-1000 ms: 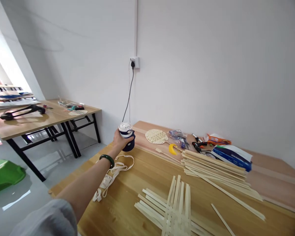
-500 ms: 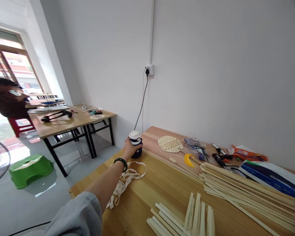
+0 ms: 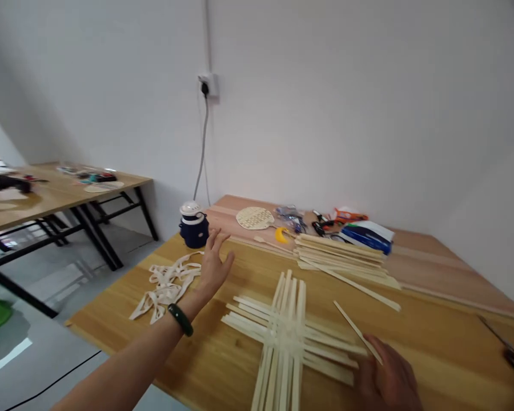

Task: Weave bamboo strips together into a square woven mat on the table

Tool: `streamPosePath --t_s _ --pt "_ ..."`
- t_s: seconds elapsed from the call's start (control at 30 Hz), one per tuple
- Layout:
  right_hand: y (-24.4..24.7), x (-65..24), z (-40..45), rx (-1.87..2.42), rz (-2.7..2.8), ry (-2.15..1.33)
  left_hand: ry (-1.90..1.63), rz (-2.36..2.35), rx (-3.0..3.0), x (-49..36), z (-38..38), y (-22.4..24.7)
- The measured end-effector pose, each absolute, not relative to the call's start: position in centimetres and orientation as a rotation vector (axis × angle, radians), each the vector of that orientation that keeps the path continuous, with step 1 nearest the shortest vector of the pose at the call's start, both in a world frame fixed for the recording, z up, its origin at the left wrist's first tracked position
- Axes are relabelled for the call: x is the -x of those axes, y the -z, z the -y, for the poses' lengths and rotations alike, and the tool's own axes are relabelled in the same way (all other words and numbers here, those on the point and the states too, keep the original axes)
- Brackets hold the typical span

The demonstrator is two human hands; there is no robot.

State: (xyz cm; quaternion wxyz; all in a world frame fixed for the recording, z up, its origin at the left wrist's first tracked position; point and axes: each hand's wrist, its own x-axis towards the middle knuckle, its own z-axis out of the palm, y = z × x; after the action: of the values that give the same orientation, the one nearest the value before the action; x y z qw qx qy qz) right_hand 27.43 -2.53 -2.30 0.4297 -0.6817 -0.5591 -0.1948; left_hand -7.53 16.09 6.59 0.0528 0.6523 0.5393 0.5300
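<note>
My left hand [image 3: 214, 265] is raised above the table with its fingers apart and holds nothing. Just to its left stands a dark blue flask [image 3: 194, 228] with a white lid, upright. A loose tangle of white ribbon [image 3: 167, 288] lies beside the left wrist. At the lower right, my right hand [image 3: 389, 374] pinches a thin bamboo strip [image 3: 354, 330] that slants up to the left. Between both hands lies a cross-shaped bamboo weave [image 3: 286, 337], its strips passing over one another at the middle and sticking out on all sides.
Behind the weave is a pile of long bamboo strips [image 3: 342, 251]. A woven fan [image 3: 255, 218], a yellow curved object [image 3: 281, 234] and a blue-and-white pack [image 3: 368, 237] lie near the wall. Scissors [image 3: 512, 351] rest at the right edge. Another table [image 3: 128, 181] stands left.
My left hand has let go of the flask and drawn back to the right of it. The view has turned right, bringing the right hand with its strip and the whole weave into sight.
</note>
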Motion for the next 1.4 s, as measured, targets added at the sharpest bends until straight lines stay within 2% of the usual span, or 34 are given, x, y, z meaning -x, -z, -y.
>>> streamPosePath --t_s 0.2,0.43,0.53,0.67,0.9,1.0,1.07,1.13,1.23,1.4 --pt "1.1 -28.7 2.2 1.819 1.530 0.523 -1.291 -1.089 -2.436 3.4 -7.0 -2.8" --pt "0.8 -31.8 3.0 2.296 1.640 0.370 -0.878 -0.912 -2.633 1.4 1.0 -2.5" --pt "-0.3 -31.9 3.6 2.426 1.690 0.337 -0.872 -0.926 -2.630 1.2 1.9 -2.6" --pt "-1.9 -31.5 3.6 2.554 1.723 0.109 -0.964 -0.983 -2.546 1.3 1.5 -2.2" --pt "-3.4 -31.2 2.9 2.609 1.494 -0.129 -1.075 -1.012 -2.395 1.6 1.0 -1.4" --pt "-4.8 -31.1 3.2 2.479 1.187 -0.099 -1.128 -1.015 -2.286 1.8 0.8 -1.8" --pt "-6.1 -30.2 3.6 2.208 0.985 -0.133 -1.122 -1.013 -2.155 1.7 0.7 -2.5" --pt "-7.4 -28.1 3.9 1.867 0.967 -0.436 -1.073 -0.987 -1.938 1.0 0.5 -3.3" --pt "-8.3 -23.9 4.1 1.571 1.018 -1.035 -0.963 -0.890 -1.430 -0.8 0.3 -4.3" --pt "-7.3 -19.1 4.2 1.426 0.947 -1.293 -0.853 -0.853 -0.930 -3.2 -0.1 -5.5"
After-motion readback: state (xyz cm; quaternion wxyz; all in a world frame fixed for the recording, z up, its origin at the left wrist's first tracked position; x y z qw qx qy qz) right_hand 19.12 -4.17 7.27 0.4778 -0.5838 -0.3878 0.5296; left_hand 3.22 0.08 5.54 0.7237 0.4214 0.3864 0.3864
